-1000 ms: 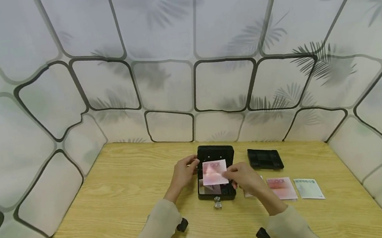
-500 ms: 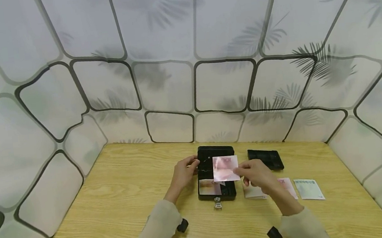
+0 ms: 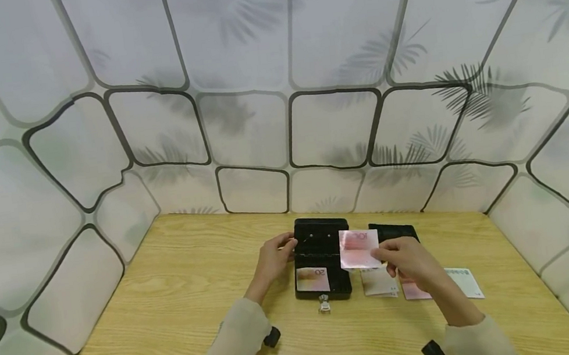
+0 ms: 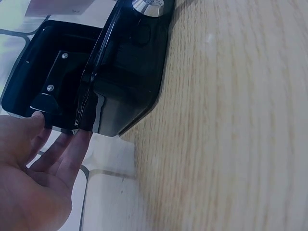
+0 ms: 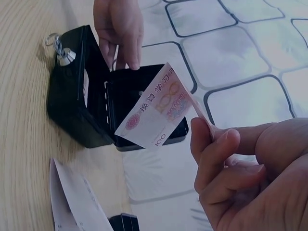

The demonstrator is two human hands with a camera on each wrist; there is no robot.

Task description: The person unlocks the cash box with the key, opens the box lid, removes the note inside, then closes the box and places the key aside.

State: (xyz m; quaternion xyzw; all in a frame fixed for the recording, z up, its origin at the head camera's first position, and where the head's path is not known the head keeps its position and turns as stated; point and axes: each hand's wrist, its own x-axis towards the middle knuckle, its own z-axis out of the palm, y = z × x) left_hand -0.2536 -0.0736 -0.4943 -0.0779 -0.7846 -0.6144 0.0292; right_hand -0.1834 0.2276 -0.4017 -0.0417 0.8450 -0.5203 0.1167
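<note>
My right hand (image 3: 411, 261) pinches a folded pink 100 banknote (image 3: 357, 247) by its edge, between thumb and fingers. The note is held up to the right of an open black cash box (image 3: 340, 283), overlapping the box's right side in the head view. My left hand (image 3: 270, 262) grips the left edge of the raised lid (image 4: 72, 72), thumb on the inside and fingers behind. Inside the box lies a 20 banknote (image 3: 312, 280) on the left. From the lock on the front hang keys (image 3: 324, 304).
Right of the box lie folded pale notes (image 3: 378, 283), a pink note (image 3: 415, 290) partly under my right arm, and a greenish note (image 3: 467, 283). Behind them is a black tray (image 3: 392, 231). A patterned cloth wall (image 3: 259, 186) rises along the wooden table's (image 3: 195, 269) back edge.
My right hand has carried the pink banknote rightward, from over the box to beside it, uncovering the 20 note inside. My left hand has stayed on the lid.
</note>
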